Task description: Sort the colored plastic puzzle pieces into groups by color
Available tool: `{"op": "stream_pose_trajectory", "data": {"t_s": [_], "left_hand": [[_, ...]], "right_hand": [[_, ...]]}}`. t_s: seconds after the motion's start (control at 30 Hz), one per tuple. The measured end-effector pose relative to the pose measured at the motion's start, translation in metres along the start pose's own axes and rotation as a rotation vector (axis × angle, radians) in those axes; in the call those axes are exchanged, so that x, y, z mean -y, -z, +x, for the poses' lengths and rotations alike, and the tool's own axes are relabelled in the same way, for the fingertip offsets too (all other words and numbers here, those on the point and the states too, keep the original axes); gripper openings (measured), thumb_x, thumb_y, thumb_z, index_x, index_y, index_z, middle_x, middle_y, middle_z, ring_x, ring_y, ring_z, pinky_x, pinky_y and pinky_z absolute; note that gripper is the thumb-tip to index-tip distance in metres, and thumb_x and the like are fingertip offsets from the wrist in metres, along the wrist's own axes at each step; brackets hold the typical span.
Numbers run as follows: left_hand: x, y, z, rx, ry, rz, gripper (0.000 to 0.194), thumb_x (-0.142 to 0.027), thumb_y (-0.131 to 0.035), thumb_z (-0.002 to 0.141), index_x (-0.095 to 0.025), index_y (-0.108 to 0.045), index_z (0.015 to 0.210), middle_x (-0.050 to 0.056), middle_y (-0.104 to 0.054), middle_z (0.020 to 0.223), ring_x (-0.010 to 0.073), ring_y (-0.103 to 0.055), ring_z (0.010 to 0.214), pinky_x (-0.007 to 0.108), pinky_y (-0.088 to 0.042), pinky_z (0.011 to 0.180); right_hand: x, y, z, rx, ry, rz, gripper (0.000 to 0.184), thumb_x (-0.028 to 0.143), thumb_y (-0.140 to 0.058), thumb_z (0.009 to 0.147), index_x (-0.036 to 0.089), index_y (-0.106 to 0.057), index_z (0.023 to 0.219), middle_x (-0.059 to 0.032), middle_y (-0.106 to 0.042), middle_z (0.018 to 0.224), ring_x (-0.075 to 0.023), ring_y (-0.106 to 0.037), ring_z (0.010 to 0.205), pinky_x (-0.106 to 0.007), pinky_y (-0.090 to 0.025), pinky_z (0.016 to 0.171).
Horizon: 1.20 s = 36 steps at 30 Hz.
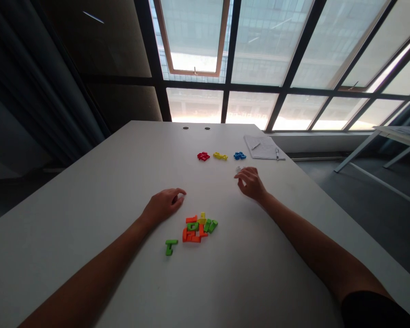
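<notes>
My left hand [164,203] rests on the white table [89,196] with its fingers curled, just left of a heap of orange, green and yellow block pieces [198,227]. A lone green piece [171,246] lies nearer to me. My right hand [251,181] hovers farther out, fingers pinched on a small white piece [238,169]. Beyond it sit three small piles in a row: red pieces [203,156], yellow pieces [220,156] and blue pieces [239,156].
A sheet of paper [263,147] with a pen lies at the table's far right corner. Two cable holes [196,128] mark the far edge. Large windows stand behind, and another table [401,134] is at right.
</notes>
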<state>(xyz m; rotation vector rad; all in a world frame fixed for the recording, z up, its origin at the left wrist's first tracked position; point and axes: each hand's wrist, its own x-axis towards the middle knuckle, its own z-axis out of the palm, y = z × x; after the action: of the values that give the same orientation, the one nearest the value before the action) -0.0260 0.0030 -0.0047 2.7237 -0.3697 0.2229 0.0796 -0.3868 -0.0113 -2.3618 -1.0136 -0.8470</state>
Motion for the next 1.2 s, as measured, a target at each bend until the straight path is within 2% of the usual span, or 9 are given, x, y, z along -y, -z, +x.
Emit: {"op": "stream_pose_trajectory", "data": {"t_s": [0.1,0.2,0.27,0.33,0.5,0.77,0.93,1.1,1.2], "left_hand": [[0.000,0.000,-0.001,-0.005,0.000,-0.003,0.034,-0.046,-0.050,0.100,-0.030,-0.075,0.116,0.001,-0.073,0.088,0.0202,-0.066,0.080,0.030,-0.047,0.071],[0.000,0.001,-0.001,-0.006,0.000,-0.001,0.034,-0.046,-0.049,0.101,-0.030,-0.076,0.117,0.002,-0.074,0.089,0.0205,-0.067,0.081,0.030,-0.047,0.072],[0.000,0.000,-0.001,-0.003,0.000,-0.004,0.035,-0.046,-0.049,0.101,-0.030,-0.075,0.118,0.002,-0.074,0.090,0.0206,-0.067,0.082,0.030,-0.046,0.072],[0.000,0.000,-0.001,-0.002,0.003,-0.010,0.035,-0.046,-0.049,0.101,-0.030,-0.075,0.119,0.002,-0.074,0.091,0.0206,-0.066,0.082,0.031,-0.046,0.073],[0.000,0.000,-0.001,-0.007,0.006,-0.011,0.035,-0.046,-0.050,0.101,-0.031,-0.075,0.119,0.002,-0.074,0.092,0.0207,-0.066,0.082,0.030,-0.046,0.072],[0.001,0.000,-0.002,0.003,0.003,-0.013,0.035,-0.046,-0.050,0.101,-0.030,-0.075,0.119,0.001,-0.073,0.091,0.0204,-0.066,0.083,0.030,-0.046,0.073],[0.001,0.000,-0.002,0.000,0.005,-0.020,0.034,-0.046,-0.050,0.101,-0.031,-0.075,0.119,0.001,-0.073,0.090,0.0204,-0.066,0.083,0.030,-0.046,0.072],[-0.001,0.001,-0.003,0.002,0.002,-0.007,0.034,-0.045,-0.050,0.101,-0.030,-0.075,0.119,0.001,-0.073,0.090,0.0204,-0.066,0.084,0.030,-0.045,0.073],[-0.003,0.002,-0.003,0.004,0.007,-0.008,0.035,-0.044,-0.049,0.101,-0.029,-0.075,0.119,0.002,-0.073,0.092,0.0202,-0.066,0.085,0.030,-0.046,0.073]], "right_hand": [[0.047,-0.006,-0.003,0.125,0.233,0.265,0.019,0.008,-0.056,0.088,0.023,-0.068,0.092,-0.0048,-0.075,0.091,-0.0227,-0.066,0.095,-0.042,-0.046,0.096],[0.087,-0.007,-0.006,0.218,0.349,0.428,0.011,0.013,-0.061,0.091,0.023,-0.066,0.095,-0.0050,-0.074,0.091,-0.0216,-0.065,0.093,-0.042,-0.047,0.096],[0.104,-0.004,-0.008,0.276,0.406,0.470,0.004,0.021,-0.065,0.094,0.022,-0.066,0.097,-0.0056,-0.073,0.093,-0.0208,-0.064,0.092,-0.041,-0.048,0.095],[0.113,-0.002,-0.009,0.336,0.452,0.458,0.007,0.028,-0.068,0.095,0.022,-0.066,0.100,-0.0058,-0.072,0.094,-0.0203,-0.062,0.089,-0.040,-0.047,0.093],[0.111,-0.001,-0.008,0.400,0.422,0.403,0.004,0.025,-0.065,0.099,0.021,-0.066,0.099,-0.0056,-0.070,0.091,-0.0193,-0.059,0.086,-0.036,-0.045,0.087],[0.071,-0.018,-0.006,0.174,0.146,0.236,0.017,0.022,-0.054,0.109,0.019,-0.069,0.101,-0.0085,-0.071,0.094,-0.0206,-0.061,0.085,-0.035,-0.047,0.083],[0.069,-0.021,-0.009,0.090,0.068,0.197,0.014,0.019,-0.056,0.106,0.020,-0.069,0.100,-0.0082,-0.072,0.092,-0.0220,-0.063,0.084,-0.036,-0.050,0.083],[0.080,-0.013,-0.009,0.241,0.131,0.118,0.014,0.012,-0.061,0.095,0.018,-0.071,0.100,-0.0116,-0.074,0.100,-0.0242,-0.064,0.089,-0.039,-0.053,0.086],[0.082,-0.012,-0.006,0.321,0.097,0.057,0.022,0.013,-0.060,0.097,0.017,-0.074,0.114,-0.0142,-0.075,0.117,-0.0265,-0.066,0.103,-0.043,-0.053,0.095]]}}
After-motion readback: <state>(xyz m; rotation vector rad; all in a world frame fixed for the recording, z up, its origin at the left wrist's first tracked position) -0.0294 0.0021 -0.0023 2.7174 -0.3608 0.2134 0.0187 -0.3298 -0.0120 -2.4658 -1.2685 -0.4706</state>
